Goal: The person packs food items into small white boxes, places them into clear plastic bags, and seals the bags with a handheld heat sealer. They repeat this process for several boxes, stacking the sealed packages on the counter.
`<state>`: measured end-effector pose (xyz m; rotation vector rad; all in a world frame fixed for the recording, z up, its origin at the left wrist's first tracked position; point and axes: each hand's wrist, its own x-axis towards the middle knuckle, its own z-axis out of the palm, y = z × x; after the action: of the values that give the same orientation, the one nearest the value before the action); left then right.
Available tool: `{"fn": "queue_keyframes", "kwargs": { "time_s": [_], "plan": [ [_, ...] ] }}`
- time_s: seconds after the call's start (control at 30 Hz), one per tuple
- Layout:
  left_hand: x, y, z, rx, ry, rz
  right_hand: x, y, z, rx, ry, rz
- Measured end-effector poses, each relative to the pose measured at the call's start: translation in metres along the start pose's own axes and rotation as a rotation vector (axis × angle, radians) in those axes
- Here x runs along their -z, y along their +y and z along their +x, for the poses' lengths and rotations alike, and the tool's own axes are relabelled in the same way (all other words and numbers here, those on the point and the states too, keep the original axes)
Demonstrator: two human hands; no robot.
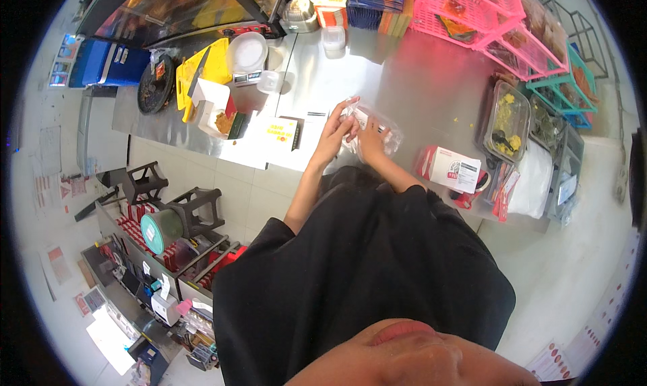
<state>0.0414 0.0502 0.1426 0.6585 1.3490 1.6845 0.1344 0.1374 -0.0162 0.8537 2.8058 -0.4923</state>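
Note:
A clear plastic bag lies on the steel counter before me, with a white printed thing partly visible inside. My left hand pinches the gathered plastic at the bag's left end. Across the top of the bag rests my right hand, its fingers curled over the plastic. Left of my hands is a white box with yellow printing, near a printed paper slip. Farther left stands an opened carton with brown food in it. To the right, a white and red printed box carries a paper slip.
A yellow cutting board with a knife and a black round pan stand at left. Pink baskets line the back right. A clear tub of yellow food sits at right. Stools stand on the floor behind left.

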Motion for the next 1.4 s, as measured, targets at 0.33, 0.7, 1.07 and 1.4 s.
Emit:
{"fn": "queue_keyframes", "kwargs": {
  "time_s": [0.33, 0.7, 1.07, 1.4],
  "plan": [
    [0.003, 0.016, -0.005, -0.056, 0.036, -0.177, 0.256, 0.091, -0.008, 0.363, -0.525, -0.264],
    [-0.035, 0.038, 0.013, -0.096, 0.019, -0.205, 0.3, 0.094, -0.026, 0.615, 0.151, -0.358],
    [0.057, -0.058, 0.008, -0.162, 0.076, 1.179, 0.143, 0.197, -0.025, 0.206, 0.283, 0.535],
    [-0.008, -0.22, 0.084, -0.235, 0.006, 0.77, 0.007, 0.07, 0.031, -0.355, 0.667, 1.13]
  ]
}}
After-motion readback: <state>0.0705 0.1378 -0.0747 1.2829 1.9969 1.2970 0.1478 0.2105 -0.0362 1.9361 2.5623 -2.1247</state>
